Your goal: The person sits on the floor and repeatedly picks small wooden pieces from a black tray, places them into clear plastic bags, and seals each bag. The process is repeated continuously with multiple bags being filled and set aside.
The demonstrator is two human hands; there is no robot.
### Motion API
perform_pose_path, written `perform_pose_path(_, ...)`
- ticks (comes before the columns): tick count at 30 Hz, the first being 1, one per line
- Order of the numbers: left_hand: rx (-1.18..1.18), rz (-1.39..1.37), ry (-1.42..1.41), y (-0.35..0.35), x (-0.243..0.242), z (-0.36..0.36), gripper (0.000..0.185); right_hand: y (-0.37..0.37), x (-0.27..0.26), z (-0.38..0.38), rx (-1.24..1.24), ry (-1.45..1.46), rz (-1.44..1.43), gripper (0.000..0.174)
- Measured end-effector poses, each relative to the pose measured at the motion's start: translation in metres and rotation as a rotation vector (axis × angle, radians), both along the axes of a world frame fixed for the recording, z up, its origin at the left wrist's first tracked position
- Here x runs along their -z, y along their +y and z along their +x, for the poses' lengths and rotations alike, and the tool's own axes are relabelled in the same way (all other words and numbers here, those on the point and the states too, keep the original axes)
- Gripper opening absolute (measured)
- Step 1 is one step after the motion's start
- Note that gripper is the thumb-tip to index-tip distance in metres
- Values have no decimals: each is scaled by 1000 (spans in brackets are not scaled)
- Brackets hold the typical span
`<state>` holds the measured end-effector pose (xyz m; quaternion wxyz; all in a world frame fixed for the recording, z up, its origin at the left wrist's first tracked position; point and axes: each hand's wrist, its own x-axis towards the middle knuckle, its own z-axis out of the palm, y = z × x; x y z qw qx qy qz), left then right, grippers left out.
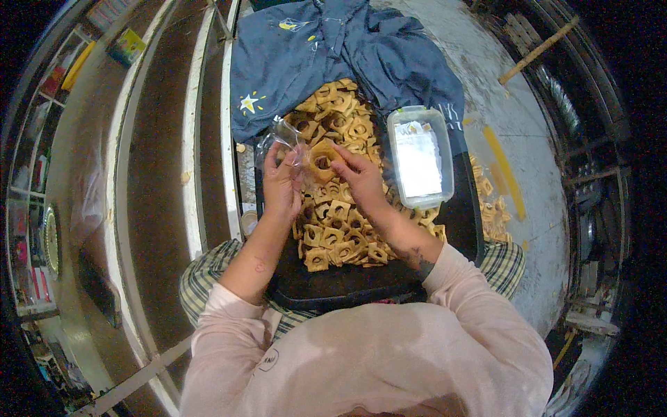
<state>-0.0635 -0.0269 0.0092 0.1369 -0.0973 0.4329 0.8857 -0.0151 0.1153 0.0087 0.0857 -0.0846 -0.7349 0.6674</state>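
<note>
My left hand point(284, 180) holds a clear plastic bag point(281, 133) by its mouth. Between the thumb and fingers of my right hand point(359, 174) is a small stack of square, tan snack pieces with round holes point(322, 156), right beside the bag. Whether the stack's edge is inside the bag I cannot tell. Beneath both hands spreads a heap of the same holed pieces point(338, 245) on a black tray-like surface point(312, 286). Right of the heap stands a clear plastic container point(448, 167) with shiny white sheets or packets point(417, 161) in it.
A dark blue printed garment point(333, 47) covers the far end of the heap. On the floor at right, a clear bag point(490, 182) with more pieces lies beside the tray. White-edged wooden slats point(195, 130) run along the left. A wooden stick point(539, 49) leans at the far right.
</note>
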Motion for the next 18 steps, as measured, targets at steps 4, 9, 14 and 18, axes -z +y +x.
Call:
perform_pose_path(4, 21, -27, -40, -1, 9, -2, 33, -1, 4, 9, -50, -25, 83, 32)
perform_pose_path(9, -31, 13, -51, -3, 16, -1, 21, 2, 11, 10, -215, -72, -108, 31)
perform_pose_path(14, 65, 28, -94, 4, 16, 7, 27, 1, 19, -1, -29, 85, 128, 31)
perform_pose_path(18, 51, -14, -89, 4, 14, 5, 26, -1, 20, 1, -17, 74, 150, 29)
